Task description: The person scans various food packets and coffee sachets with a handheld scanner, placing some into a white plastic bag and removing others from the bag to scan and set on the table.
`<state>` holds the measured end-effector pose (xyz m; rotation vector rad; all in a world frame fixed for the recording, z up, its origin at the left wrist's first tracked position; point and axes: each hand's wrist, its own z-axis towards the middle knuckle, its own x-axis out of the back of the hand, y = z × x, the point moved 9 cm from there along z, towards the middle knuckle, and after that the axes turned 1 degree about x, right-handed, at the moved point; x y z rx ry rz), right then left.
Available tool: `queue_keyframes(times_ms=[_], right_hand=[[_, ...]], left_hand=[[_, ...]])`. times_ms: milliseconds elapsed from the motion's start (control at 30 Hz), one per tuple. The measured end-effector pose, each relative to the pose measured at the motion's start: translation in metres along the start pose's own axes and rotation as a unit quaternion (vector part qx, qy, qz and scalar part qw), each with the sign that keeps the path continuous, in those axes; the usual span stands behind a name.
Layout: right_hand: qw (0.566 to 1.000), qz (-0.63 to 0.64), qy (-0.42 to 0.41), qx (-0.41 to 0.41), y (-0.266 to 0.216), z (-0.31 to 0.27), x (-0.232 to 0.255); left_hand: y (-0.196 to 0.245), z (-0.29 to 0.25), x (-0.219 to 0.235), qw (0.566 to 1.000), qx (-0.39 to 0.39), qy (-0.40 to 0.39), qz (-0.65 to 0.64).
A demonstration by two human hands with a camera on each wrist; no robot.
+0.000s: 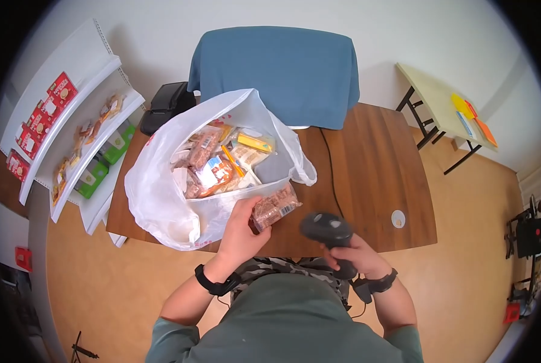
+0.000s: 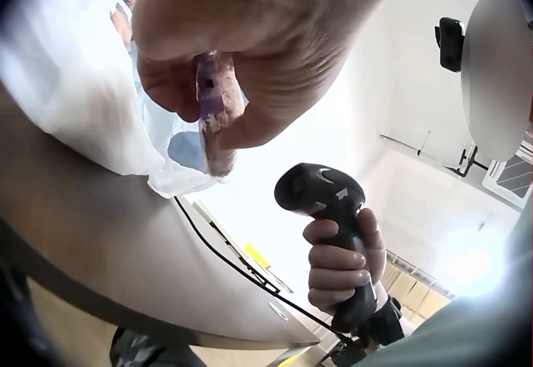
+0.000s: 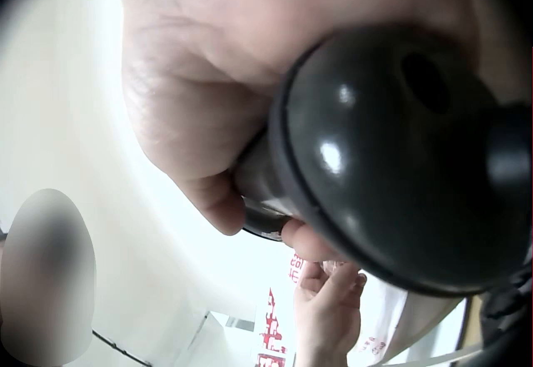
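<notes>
My left hand [image 1: 243, 233] pinches a clear packet with pinkish-brown contents [image 1: 276, 207] at the bag's front rim. A barcode label on the packet faces up. In the left wrist view the packet [image 2: 216, 109] shows edge-on between thumb and fingers. My right hand [image 1: 360, 257] grips a black handheld barcode scanner [image 1: 326, 228] by its handle, its head pointing left toward the packet. The left wrist view shows the fingers wrapped round the scanner handle [image 2: 354, 280]. A white plastic bag [image 1: 161, 199] stands open on the table, filled with packaged foods [image 1: 213, 172].
The bag stands on a brown wooden table [image 1: 379, 175], with a black cable [image 1: 332, 175] running across it. Behind are a blue cloth-covered object [image 1: 276, 72] and a black case [image 1: 167, 106]. Shelves [image 1: 110, 66] with packaged goods stand left, a small side table [image 1: 439, 91] right.
</notes>
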<state>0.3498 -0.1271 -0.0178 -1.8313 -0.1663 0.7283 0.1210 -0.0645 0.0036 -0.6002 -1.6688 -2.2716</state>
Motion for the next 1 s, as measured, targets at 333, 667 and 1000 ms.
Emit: queue_keyframes(times_ms=[333,667,1000], right_hand=[[0.994,0.036,0.018,0.102,-0.012,-0.003,0.016],[0.929,0.144,0.322,0.116,-0.023,-0.048,0.156],[0.911,0.136,0.382,0.071,-0.014,-0.040,0.195]], left_hand=[[0.008,0.000,-0.004,0.997,-0.042,-0.040,0.046],[-0.004,0.096,0.069,0.928,-0.061,0.123,0.345],[0.051,0.043,0.019,0.929,-0.229,0.078,0.281]])
